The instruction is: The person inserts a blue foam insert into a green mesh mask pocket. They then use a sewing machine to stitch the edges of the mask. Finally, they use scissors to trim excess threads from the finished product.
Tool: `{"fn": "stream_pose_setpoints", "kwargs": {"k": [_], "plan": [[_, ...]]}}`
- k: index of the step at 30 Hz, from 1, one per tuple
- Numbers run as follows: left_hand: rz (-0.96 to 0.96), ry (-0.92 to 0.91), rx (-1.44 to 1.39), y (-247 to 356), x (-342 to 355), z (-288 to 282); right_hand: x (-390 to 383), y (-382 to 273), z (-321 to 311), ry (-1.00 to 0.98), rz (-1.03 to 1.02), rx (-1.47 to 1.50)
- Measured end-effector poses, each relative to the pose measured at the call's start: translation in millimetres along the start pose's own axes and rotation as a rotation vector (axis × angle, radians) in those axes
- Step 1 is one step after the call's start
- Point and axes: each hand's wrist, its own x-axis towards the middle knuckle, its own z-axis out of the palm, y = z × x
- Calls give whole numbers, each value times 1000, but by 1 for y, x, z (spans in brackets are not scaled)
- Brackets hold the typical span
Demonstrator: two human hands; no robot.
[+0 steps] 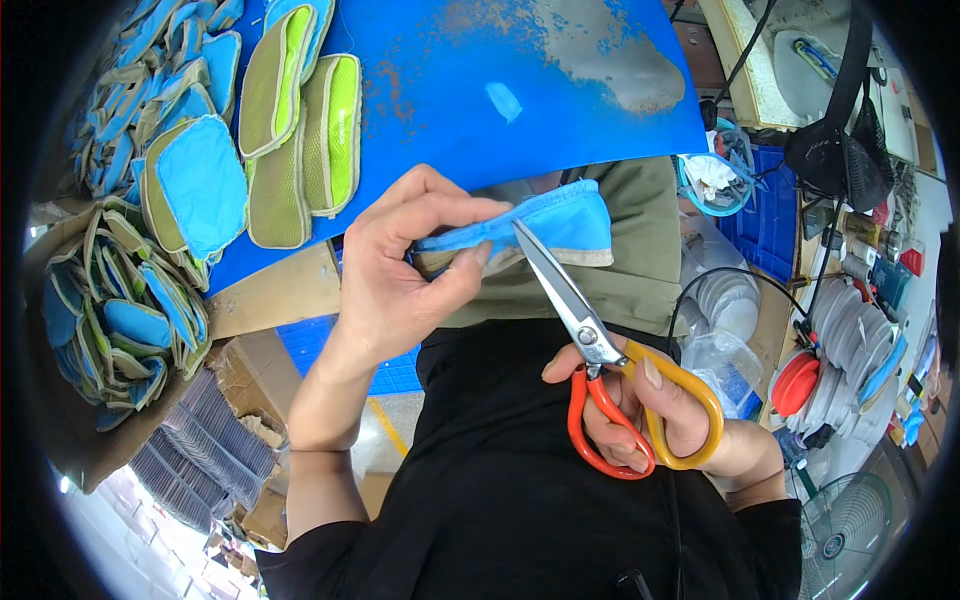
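Note:
Pinched between the thumb and fingers of my left hand (405,255) is a blue and beige cloth pad (565,222), held edge-up above my lap. My right hand (650,410) grips a pair of scissors (572,312) with one red and one yellow handle. The blades look nearly closed, and their tip lies at the pad's upper seam, just right of my left fingertips. Whether any thread or cloth sits between the blades I cannot tell.
Green mesh pads (330,140) and a blue-faced pad (203,185) lie on the blue table (430,110), beside a heap of similar pads (150,80). A full carton (80,440) stands at left. At right are a blue basket (735,195), thread cones (850,350) and a fan (845,530).

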Motion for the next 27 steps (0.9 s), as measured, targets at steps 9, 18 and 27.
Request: {"fn": "stream_pose_setpoints", "kwargs": {"k": [9,18,27], "plan": [[-10,16,22,0,0,3,1,-1,2,27,21,31],[-13,1,-20,-2,1,3,1,-3,1,21,-7,-114],[9,-33,43,2,4,2,-1,3,-6,1,-50,24]]}}
